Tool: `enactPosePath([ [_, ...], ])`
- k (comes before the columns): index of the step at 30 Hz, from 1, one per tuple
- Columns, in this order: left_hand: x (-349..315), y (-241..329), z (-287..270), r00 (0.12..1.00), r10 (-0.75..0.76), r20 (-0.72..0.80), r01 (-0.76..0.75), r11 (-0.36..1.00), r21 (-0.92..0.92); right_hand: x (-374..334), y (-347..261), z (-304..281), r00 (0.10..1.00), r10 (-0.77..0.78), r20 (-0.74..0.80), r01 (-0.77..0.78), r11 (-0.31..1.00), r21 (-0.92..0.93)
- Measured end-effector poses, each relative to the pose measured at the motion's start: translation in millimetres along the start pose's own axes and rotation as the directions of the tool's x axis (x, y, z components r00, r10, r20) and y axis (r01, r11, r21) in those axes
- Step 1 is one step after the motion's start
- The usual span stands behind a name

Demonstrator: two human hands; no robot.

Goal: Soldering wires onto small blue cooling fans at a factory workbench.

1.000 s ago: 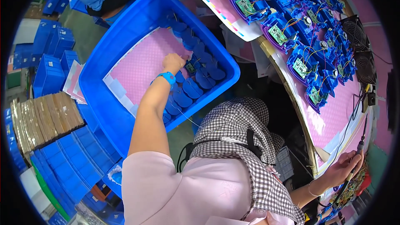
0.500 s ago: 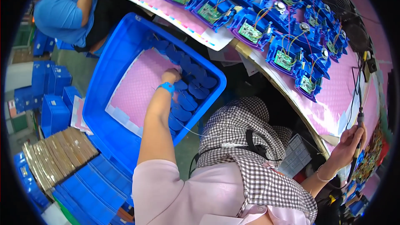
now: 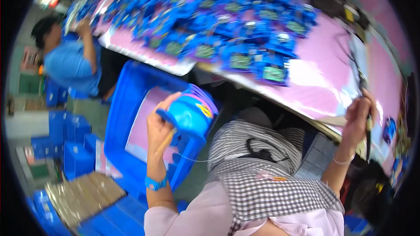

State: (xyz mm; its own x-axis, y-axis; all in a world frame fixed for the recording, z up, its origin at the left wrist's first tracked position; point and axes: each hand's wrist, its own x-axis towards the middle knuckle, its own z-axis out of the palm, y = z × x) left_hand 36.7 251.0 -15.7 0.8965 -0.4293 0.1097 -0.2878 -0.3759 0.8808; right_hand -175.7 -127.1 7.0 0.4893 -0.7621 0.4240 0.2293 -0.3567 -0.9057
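Observation:
My left hand [image 3: 158, 124] is closed around a rounded blue plastic casing [image 3: 187, 114] with a purple ribbed edge and a small yellow mark. It holds the casing above a large blue bin [image 3: 114, 129] lined with a pink sheet [image 3: 139, 124]. The casing hides much of the bin's right part. At the right, by the edge of the pink-topped table [image 3: 317, 76], my right hand [image 3: 362, 116] grips a slim soldering iron [image 3: 369, 136], with its dark cord near the table.
Several blue and purple casings with green circuit boards [image 3: 239, 61] cover the table. A person in a blue top [image 3: 72, 67] works at the far left. Blue boxes [image 3: 78, 157] and stacked cardboard [image 3: 85, 196] stand left of the bin. A dark fan [image 3: 327, 1] sits at the back.
My left hand has come up out of the bin and now holds a blue casing. My right hand still grips the soldering iron. The whole view has shifted and blurred.

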Motion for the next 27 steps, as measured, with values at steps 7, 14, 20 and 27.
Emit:
enactPosePath([
  [7, 58, 115, 200, 0.859, 0.447, 0.248, -0.384, 0.885, -0.264, 29, -14, -30, 0.993, -0.119, 0.021, 0.121, 0.972, -0.203],
  [14, 77, 127, 312, 0.858, 0.451, 0.243, -0.452, 0.89, -0.058, 33, 25, -67, 0.96, -0.149, 0.238, 0.226, 0.914, -0.337],
  [20, 67, 124, 296, 0.86, 0.359, 0.362, -0.361, 0.93, -0.064, 24, 41, -52, 0.954, -0.139, 0.267, 0.247, 0.867, -0.433],
  [27, 77, 127, 300, 0.879, 0.365, 0.307, -0.411, 0.907, 0.096, 31, 40, -51, 0.978, -0.195, -0.077, 0.123, 0.832, -0.541],
])
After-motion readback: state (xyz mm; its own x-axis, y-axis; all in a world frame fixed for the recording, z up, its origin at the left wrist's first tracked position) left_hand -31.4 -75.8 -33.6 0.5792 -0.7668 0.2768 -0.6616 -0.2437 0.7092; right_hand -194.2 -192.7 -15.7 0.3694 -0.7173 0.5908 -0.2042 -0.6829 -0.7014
